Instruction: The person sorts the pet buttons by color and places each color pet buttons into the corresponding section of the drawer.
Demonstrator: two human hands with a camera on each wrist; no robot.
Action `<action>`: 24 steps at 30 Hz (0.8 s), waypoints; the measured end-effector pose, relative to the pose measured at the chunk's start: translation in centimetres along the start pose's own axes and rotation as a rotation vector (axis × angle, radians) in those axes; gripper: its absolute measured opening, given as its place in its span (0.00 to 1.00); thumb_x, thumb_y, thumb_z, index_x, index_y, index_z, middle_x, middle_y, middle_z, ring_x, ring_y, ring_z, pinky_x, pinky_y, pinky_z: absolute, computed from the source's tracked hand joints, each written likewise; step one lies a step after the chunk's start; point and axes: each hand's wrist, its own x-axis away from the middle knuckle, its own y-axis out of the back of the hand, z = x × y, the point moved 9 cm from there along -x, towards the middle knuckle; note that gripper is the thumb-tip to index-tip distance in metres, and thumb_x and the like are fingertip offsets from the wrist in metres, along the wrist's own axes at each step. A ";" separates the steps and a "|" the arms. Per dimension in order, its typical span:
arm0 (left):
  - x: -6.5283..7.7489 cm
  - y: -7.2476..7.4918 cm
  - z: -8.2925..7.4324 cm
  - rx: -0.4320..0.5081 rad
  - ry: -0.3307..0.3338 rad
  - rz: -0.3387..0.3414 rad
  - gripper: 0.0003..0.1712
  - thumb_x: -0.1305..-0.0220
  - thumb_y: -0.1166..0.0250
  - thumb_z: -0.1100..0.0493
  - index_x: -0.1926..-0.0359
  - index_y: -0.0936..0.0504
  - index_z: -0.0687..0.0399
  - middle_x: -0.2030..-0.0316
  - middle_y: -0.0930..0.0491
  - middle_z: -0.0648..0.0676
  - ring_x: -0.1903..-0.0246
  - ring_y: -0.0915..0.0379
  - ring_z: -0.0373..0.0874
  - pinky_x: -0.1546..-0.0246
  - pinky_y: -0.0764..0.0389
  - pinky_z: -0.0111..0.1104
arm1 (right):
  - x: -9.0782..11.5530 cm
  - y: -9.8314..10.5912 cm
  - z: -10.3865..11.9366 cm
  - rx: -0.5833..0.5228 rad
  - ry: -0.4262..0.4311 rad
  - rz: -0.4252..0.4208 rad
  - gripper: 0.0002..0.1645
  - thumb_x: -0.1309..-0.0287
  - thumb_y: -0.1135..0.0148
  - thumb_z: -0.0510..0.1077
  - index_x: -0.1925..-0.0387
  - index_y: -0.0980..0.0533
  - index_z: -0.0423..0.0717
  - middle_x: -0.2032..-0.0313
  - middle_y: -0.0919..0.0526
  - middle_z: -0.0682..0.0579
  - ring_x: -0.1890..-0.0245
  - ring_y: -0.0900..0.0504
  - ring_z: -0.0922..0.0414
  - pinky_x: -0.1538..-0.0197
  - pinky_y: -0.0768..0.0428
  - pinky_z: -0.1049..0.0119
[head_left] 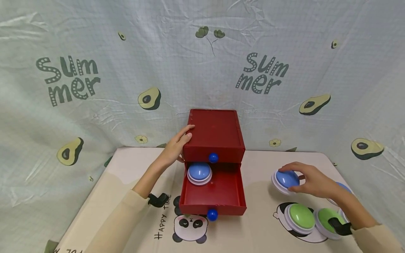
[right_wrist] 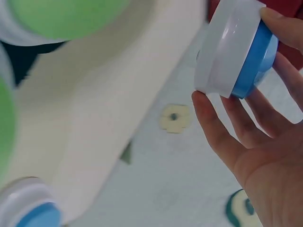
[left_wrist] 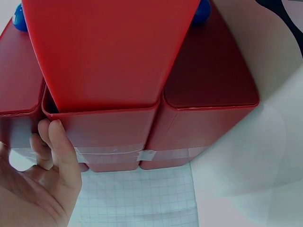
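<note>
A red drawer cabinet (head_left: 215, 128) stands on the table with its lower drawer (head_left: 225, 194) pulled out. Inside that drawer, at the back left, sits a blue push button (head_left: 199, 171) with a white base. My left hand (head_left: 171, 151) rests against the cabinet's left side, its fingers (left_wrist: 61, 142) extended along the red wall. To the right of the cabinet, my right hand (head_left: 313, 181) grips another blue push button (head_left: 287, 178) by its edges, thumb and fingers spread around it. The right wrist view shows this white-based button (right_wrist: 227, 49) tilted and raised off the table.
Two green push buttons (head_left: 301, 215) (head_left: 328, 218) lie at the right front, near my right wrist. Another blue button (right_wrist: 40, 215) is partly hidden behind the right forearm in the head view. A patterned cloth (head_left: 171, 52) hangs behind the table. Blue knobs (head_left: 212, 214) stick out from the drawer fronts.
</note>
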 end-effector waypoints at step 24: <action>-0.3 0.0 0.0 0.000 0.000 -0.004 0.31 0.22 0.53 0.39 0.21 0.41 0.28 0.38 0.27 0.68 0.70 0.21 0.52 0.74 0.12 0.45 | -5.9 1.5 12.9 0.016 0.173 0.133 0.35 0.49 0.19 0.49 0.39 0.21 0.65 0.38 0.20 0.53 0.41 0.20 0.50 0.51 0.13 0.66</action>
